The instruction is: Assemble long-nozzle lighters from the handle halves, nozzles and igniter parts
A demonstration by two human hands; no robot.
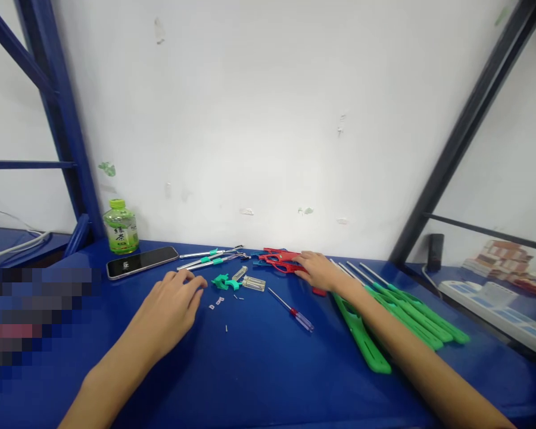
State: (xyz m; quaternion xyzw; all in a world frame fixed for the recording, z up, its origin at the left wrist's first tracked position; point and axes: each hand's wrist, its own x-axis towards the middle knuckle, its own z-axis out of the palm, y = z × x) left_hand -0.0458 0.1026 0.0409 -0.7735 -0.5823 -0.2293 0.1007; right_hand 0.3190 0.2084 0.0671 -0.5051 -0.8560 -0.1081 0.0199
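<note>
My right hand [320,271] reaches to the back of the blue table, its fingers around a red plastic lighter casing [283,257] in a small pile of red and blue casings. Part of that casing is hidden under the fingers. My left hand [174,304] is at the left, fingers curved and apart, holding nothing. Just right of it are teal triggers [222,282], clear fuel tanks [254,283] and tiny pale pieces [220,301]. A screwdriver [300,317] with a clear purple handle lies between the hands. Metal lighter tubes [201,262] with teal parts lie farther back.
Several green long-necked lighters [361,342] lie at the right, partly under my right forearm. A phone [142,262] and a green-capped drink bottle [121,227] stand at the back left. The white wall [268,149] borders the table [250,381]; blue frame posts rise at both sides.
</note>
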